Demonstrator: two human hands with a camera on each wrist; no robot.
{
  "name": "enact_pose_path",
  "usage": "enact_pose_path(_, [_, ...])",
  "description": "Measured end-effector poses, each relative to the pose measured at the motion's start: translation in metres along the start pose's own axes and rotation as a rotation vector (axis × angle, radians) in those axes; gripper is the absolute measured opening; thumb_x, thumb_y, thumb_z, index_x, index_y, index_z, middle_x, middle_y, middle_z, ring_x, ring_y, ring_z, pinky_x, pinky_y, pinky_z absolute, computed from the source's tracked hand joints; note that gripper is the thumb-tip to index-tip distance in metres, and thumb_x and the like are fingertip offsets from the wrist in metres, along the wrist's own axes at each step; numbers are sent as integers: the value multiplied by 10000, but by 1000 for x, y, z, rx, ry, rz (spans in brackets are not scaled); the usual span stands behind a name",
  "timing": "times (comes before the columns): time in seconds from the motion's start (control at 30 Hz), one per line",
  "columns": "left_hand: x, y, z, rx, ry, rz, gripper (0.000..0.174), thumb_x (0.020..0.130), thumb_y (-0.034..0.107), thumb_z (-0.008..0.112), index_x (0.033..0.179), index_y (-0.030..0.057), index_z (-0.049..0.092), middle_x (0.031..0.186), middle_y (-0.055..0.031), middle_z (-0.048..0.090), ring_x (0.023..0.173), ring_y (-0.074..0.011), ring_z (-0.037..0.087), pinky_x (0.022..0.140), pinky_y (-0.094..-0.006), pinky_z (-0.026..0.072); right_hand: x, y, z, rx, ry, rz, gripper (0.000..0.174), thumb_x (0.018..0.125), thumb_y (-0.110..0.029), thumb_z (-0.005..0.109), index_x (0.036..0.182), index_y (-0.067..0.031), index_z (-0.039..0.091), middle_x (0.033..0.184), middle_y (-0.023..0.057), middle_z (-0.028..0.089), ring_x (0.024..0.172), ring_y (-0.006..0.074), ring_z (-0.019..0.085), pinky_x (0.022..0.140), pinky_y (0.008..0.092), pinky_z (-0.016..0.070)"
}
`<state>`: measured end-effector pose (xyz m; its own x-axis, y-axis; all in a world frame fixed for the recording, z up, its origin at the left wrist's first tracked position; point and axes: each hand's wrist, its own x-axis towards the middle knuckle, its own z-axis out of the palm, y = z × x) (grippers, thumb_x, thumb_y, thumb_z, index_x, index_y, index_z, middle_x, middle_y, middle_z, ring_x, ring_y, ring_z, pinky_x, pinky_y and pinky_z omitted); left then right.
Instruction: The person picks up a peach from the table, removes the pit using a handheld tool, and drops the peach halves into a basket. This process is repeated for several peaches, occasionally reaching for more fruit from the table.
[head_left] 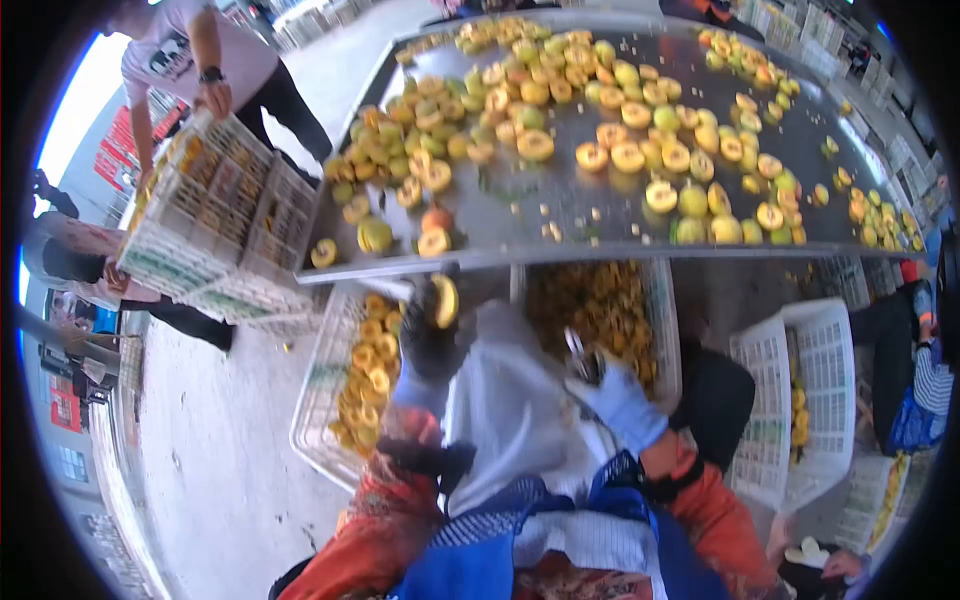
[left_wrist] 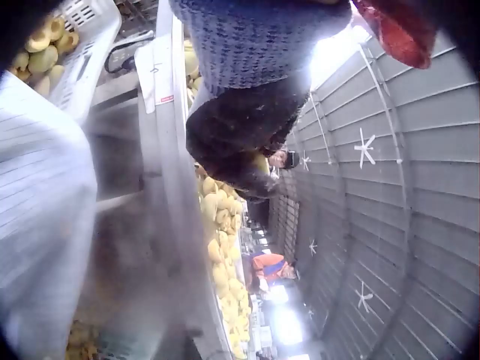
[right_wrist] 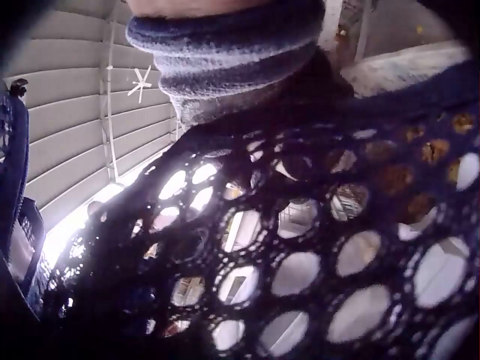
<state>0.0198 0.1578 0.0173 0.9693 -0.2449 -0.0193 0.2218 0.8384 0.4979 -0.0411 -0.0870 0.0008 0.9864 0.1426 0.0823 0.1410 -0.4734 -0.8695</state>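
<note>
My left hand [head_left: 432,335], in a dark-stained glove, pinches a yellow peach half [head_left: 446,302] just below the near edge of the metal table [head_left: 480,225]. In the left wrist view the same gloved hand [left_wrist: 244,131] shows from behind, with its fingers mostly hidden. To the right, over my lap, my right hand [head_left: 622,400] in a pale blue glove grips a small shiny metal tool [head_left: 574,342]; its exact kind cannot be told. Dark netted cloth [right_wrist: 300,225] covers most of the right wrist view, leaving only the glove's cuff [right_wrist: 232,67] showing.
Whole and halved peaches [head_left: 535,145] lie spread over the table. Below its edge stand a white crate of peach halves [head_left: 305,425] and another crate [head_left: 668,330] with browner pieces. A tilted white crate [head_left: 765,410] is at right. People handle stacked crates [head_left: 200,215] at left.
</note>
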Motion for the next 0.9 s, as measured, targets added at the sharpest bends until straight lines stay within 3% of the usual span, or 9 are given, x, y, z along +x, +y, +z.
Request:
enact_pose_path(0.07, [1,-13,-3,630,161,198,431,861,352,407,1193,76,405,1061,-109,542,669,-171,561,464,-237,402,8,-26,4,-103,-21,-25,327,682,-217,660,911,-34,515,690,134,574,582,287,574,549,363,453])
enact_pose_path(0.13, [-6,-13,31,244,51,44,451,863,369,383,1180,49,409,1021,-113,557,692,-173,569,458,-224,413,15,-51,6,-247,-20,-63,290,706,-246,621,887,-53,503,679,143,577,607,317,575,550,385,450])
enact_pose_path(0.23, [-15,-23,47,713,36,132,451,860,354,385,1163,20,414,984,-112,570,774,-182,580,478,-214,443,19,-61,16,-348,-22,-147,260,736,-267,576,875,-63,493,668,150,578,614,332,573,541,403,446])
enact_pose_path(0.3, [-17,-19,44,948,89,3,403,852,280,438,1156,17,410,991,-113,569,841,-195,579,500,-210,465,21,-63,19,-403,-46,-177,284,727,-227,595,932,-50,511,699,150,583,638,315,581,542,379,448])
enact_pose_path(0.37, [-22,-20,51,1178,91,55,527,677,53,644,1149,35,410,1000,-121,576,886,-228,572,648,-271,489,22,-63,22,-374,-45,-222,290,732,-213,587,940,-30,503,698,154,579,635,312,579,535,380,445])
enact_pose_path(0.5, [-27,-25,46,1168,123,214,760,474,12,766,1145,33,412,1012,-118,574,861,-248,578,777,-314,454,23,-57,31,-413,-83,-235,289,737,-201,578,949,-21,499,696,152,572,638,309,578,530,376,442])
enact_pose_path(0.6, [-30,-26,38,1542,9,425,688,501,1,739,1120,25,440,998,-120,577,830,-246,582,729,-305,472,23,-57,32,-455,-178,-146,306,735,-211,579,961,-21,499,699,150,569,639,309,575,532,383,440])
enact_pose_path(0.8, [-21,-42,33,1367,227,326,308,734,86,539,1022,-23,527,900,-125,595,745,-165,569,660,-269,477,11,-50,34,-395,-180,-121,331,702,-218,582,961,-28,501,734,170,577,654,324,574,576,405,449])
enact_pose_path(0.9, [-20,-43,38,1274,219,323,284,779,142,516,994,-40,550,878,-104,600,734,-133,556,656,-248,463,6,-41,40,-299,-124,-181,369,706,-240,593,978,-10,499,728,158,577,639,305,578,537,382,450])
